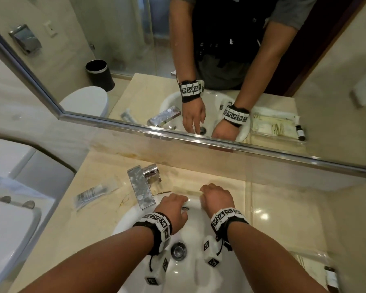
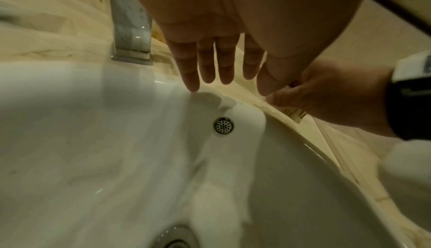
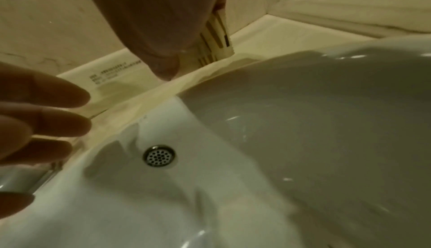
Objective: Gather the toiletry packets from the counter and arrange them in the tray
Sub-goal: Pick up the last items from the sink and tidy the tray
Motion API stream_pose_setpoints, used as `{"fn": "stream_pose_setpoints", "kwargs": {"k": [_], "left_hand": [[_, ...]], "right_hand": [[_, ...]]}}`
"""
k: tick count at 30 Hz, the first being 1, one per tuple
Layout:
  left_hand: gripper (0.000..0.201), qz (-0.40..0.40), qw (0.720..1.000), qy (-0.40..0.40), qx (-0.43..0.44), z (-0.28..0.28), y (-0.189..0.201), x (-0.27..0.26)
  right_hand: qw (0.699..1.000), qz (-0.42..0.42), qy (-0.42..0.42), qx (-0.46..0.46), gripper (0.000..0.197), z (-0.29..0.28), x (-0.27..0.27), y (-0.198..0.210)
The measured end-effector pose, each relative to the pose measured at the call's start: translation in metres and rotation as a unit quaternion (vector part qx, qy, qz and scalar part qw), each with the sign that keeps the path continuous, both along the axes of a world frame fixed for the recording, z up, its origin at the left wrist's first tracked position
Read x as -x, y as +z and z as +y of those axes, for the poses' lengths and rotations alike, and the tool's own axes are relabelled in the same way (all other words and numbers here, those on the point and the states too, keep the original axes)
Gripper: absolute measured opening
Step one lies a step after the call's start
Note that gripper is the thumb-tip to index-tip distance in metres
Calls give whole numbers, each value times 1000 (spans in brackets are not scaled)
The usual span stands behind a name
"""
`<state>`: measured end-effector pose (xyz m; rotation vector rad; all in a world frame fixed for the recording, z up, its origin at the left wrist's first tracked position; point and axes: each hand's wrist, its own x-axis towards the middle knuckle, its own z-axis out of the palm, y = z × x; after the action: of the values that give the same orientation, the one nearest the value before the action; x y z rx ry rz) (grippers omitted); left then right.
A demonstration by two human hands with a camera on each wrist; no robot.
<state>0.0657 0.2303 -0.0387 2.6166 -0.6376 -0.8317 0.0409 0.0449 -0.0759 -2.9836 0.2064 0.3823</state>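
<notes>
A long flat cream packet (image 1: 187, 190) lies on the marble counter just behind the sink's back rim. My right hand (image 1: 207, 191) pinches its striped right end (image 3: 217, 36), thumb on top; the left wrist view shows that end (image 2: 295, 114) poking out under the curled fingers. My left hand (image 1: 181, 203) hovers open over the rim, its fingers (image 2: 217, 67) straight and close to the packet's left part (image 3: 109, 84). A second packet in clear wrap (image 1: 95, 193) lies left of the tap. The clear tray (image 1: 317, 253) with packets in it sits at the lower right.
A chrome tap (image 1: 142, 187) stands between the clear-wrapped packet and my hands. The white basin (image 1: 190, 275) lies below both wrists. A small white-capped bottle (image 1: 331, 275) stands by the tray. A toilet (image 1: 9, 229) is at the left, a mirror behind the counter.
</notes>
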Motion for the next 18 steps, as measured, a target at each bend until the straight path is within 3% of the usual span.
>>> {"fn": "stream_pose_setpoints", "kwargs": {"k": [8, 12, 18], "left_hand": [[48, -43, 997, -65, -8, 51, 23, 25], [49, -57, 997, -43, -13, 94, 31, 24], [43, -70, 997, 6, -38, 163, 38, 15]], "right_hand": [[999, 15, 21, -33, 26, 30, 66, 40], [998, 8, 58, -39, 28, 73, 70, 64], [991, 47, 122, -2, 16, 151, 53, 97]]}}
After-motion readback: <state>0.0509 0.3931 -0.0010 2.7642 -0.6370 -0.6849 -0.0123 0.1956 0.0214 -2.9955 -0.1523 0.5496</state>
